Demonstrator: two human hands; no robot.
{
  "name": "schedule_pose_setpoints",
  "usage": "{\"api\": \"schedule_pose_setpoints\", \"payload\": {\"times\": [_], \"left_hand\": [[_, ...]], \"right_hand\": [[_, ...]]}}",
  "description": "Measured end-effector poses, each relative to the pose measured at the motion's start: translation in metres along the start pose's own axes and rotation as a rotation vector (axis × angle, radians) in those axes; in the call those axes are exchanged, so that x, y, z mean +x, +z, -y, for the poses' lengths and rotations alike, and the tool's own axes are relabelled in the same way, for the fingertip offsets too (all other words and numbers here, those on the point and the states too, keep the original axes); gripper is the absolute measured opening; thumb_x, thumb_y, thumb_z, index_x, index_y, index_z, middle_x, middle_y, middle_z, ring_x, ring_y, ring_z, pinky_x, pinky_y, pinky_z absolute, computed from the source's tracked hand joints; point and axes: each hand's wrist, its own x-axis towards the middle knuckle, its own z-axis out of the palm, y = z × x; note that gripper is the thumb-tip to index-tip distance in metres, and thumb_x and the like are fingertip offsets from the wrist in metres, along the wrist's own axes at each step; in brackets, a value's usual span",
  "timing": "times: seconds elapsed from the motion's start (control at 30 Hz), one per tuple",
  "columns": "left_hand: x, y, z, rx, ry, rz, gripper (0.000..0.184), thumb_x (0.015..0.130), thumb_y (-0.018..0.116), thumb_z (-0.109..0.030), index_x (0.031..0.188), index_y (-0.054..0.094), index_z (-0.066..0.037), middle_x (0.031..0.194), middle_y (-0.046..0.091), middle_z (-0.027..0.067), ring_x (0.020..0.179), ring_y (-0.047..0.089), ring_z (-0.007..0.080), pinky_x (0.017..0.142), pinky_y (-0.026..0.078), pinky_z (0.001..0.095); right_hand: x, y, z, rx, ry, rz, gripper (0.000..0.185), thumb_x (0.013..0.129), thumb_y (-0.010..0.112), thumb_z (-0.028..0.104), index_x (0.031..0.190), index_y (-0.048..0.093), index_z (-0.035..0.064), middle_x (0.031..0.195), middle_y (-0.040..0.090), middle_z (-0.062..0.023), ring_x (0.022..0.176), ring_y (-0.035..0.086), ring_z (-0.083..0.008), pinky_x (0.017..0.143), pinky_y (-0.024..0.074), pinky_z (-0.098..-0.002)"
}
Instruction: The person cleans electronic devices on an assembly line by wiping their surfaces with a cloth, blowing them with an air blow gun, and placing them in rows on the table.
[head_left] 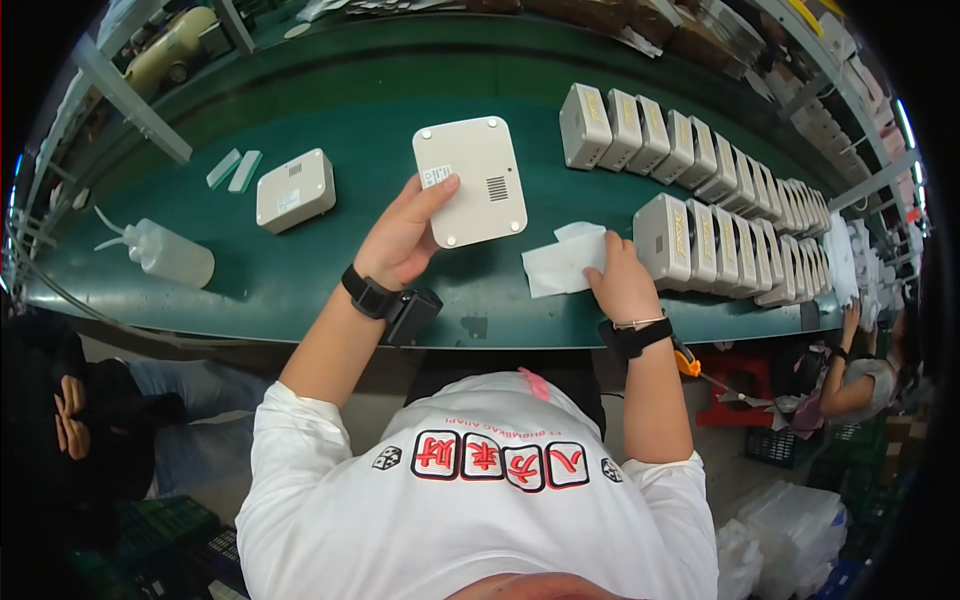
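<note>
My left hand grips a flat off-white plastic case by its left edge, thumb across the face. That face has a small vent grille, a label and round feet at the corners. In my right hand a white cloth or wipe is pinched between thumb and fingers, spread to the left just above or on the table. Right beside that hand begins the front row of upright off-white cases with yellow markings. A similar case lies on the table left of my left hand.
A clear squeeze bottle lies at the left near two pale strips on the green table. A second row of cases stands behind at the right. Other people sit at both sides; a red stool is below the right edge.
</note>
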Motion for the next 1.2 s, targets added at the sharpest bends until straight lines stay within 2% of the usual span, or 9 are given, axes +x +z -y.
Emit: {"api": "schedule_pose_setpoints", "payload": {"times": [0.13, 0.17, 0.27, 0.3, 0.43, 0.57, 0.77, 0.87, 1.2], "left_hand": [[0.019, 0.002, -0.002, -0.015, 0.045, -0.019, 0.055, 0.101, 0.061, -0.030, 0.144, 0.041, -0.001, 0.134, 0.058, 0.0127, 0.122, 0.060, 0.0233, 0.102, 0.051, 0.0398], [0.023, 0.001, 0.000, -0.016, 0.065, -0.014, 0.055, 0.102, 0.061, -0.031, 0.143, 0.041, 0.000, 0.134, 0.058, 0.0126, 0.121, 0.060, 0.0228, 0.101, 0.051, 0.0389], [0.034, -0.006, 0.008, 0.002, 0.140, -0.003, 0.056, 0.102, 0.060, -0.034, 0.141, 0.043, 0.001, 0.132, 0.059, 0.0126, 0.118, 0.061, 0.0211, 0.099, 0.052, 0.0367], [0.036, -0.008, 0.011, 0.012, 0.165, -0.001, 0.056, 0.102, 0.061, -0.035, 0.141, 0.044, 0.002, 0.131, 0.059, 0.0126, 0.117, 0.062, 0.0206, 0.099, 0.052, 0.0360], [0.037, -0.014, 0.018, 0.013, 0.168, 0.009, 0.057, 0.100, 0.062, -0.036, 0.139, 0.045, 0.003, 0.128, 0.060, 0.0130, 0.115, 0.062, 0.0197, 0.098, 0.052, 0.0356], [0.031, -0.017, 0.023, 0.012, 0.168, 0.010, 0.057, 0.099, 0.064, -0.035, 0.138, 0.046, 0.003, 0.126, 0.061, 0.0131, 0.114, 0.063, 0.0199, 0.096, 0.053, 0.0358], [0.026, -0.020, 0.021, -0.026, 0.156, -0.027, 0.052, 0.094, 0.066, -0.023, 0.136, 0.049, 0.003, 0.124, 0.062, 0.0141, 0.108, 0.064, 0.0194, 0.092, 0.055, 0.0344], [0.025, -0.025, 0.022, -0.016, 0.157, -0.080, 0.051, 0.092, 0.066, -0.020, 0.135, 0.049, 0.003, 0.122, 0.063, 0.0144, 0.108, 0.064, 0.0196, 0.091, 0.055, 0.0341], [0.020, -0.025, 0.018, 0.012, 0.199, -0.103, 0.053, 0.089, 0.068, -0.016, 0.133, 0.049, 0.005, 0.121, 0.063, 0.0168, 0.106, 0.065, 0.0206, 0.092, 0.054, 0.0344]], "right_hand": [[0.006, 0.003, -0.005, 0.005, -0.035, 0.127, 0.025, 0.085, 0.073, 0.016, 0.100, 0.061, 0.0005, 0.116, 0.059, -0.0226, 0.091, 0.065, -0.0442, 0.076, 0.0536, -0.0484], [-0.001, -0.002, 0.001, 0.097, -0.087, 0.030, 0.017, 0.082, 0.072, 0.011, 0.087, 0.060, -0.0001, 0.109, 0.062, -0.0184, 0.087, 0.065, -0.0367, 0.071, 0.0512, -0.0446], [-0.006, -0.015, 0.019, 0.536, -0.203, -0.151, 0.013, 0.081, 0.069, 0.005, 0.083, 0.057, -0.0003, 0.103, 0.061, -0.0153, 0.084, 0.062, -0.0293, 0.072, 0.0501, -0.0385], [0.002, -0.010, 0.019, 0.574, -0.411, -0.397, 0.009, 0.083, 0.066, 0.001, 0.082, 0.057, -0.0002, 0.102, 0.060, -0.0132, 0.082, 0.059, -0.0238, 0.073, 0.0486, -0.0314], [0.015, -0.024, 0.054, 1.045, -0.180, -0.390, 0.006, 0.085, 0.067, -0.002, 0.088, 0.062, -0.0008, 0.106, 0.063, -0.0150, 0.085, 0.063, -0.0265, 0.073, 0.0502, -0.0308], [0.051, -0.027, 0.098, 0.599, -0.480, -0.689, 0.018, 0.084, 0.074, 0.000, 0.101, 0.068, -0.0006, 0.099, 0.063, -0.0149, 0.084, 0.064, -0.0306, 0.074, 0.0521, -0.0348], [0.058, -0.016, 0.127, 0.068, -0.646, -0.537, 0.034, 0.078, 0.061, 0.002, 0.111, 0.068, 0.0042, 0.093, 0.058, -0.0098, 0.085, 0.059, -0.0262, 0.072, 0.0454, -0.0382], [0.033, -0.010, 0.130, 0.039, -0.697, -0.354, 0.037, 0.082, 0.059, 0.009, 0.118, 0.067, 0.0058, 0.091, 0.055, -0.0059, 0.086, 0.057, -0.0226, 0.071, 0.0406, -0.0357], [0.048, -0.013, 0.132, -0.062, -0.574, -0.374, 0.045, 0.082, 0.057, 0.008, 0.127, 0.062, 0.0059, 0.089, 0.053, -0.0031, 0.084, 0.055, -0.0201, 0.071, 0.0382, -0.0351]]}}
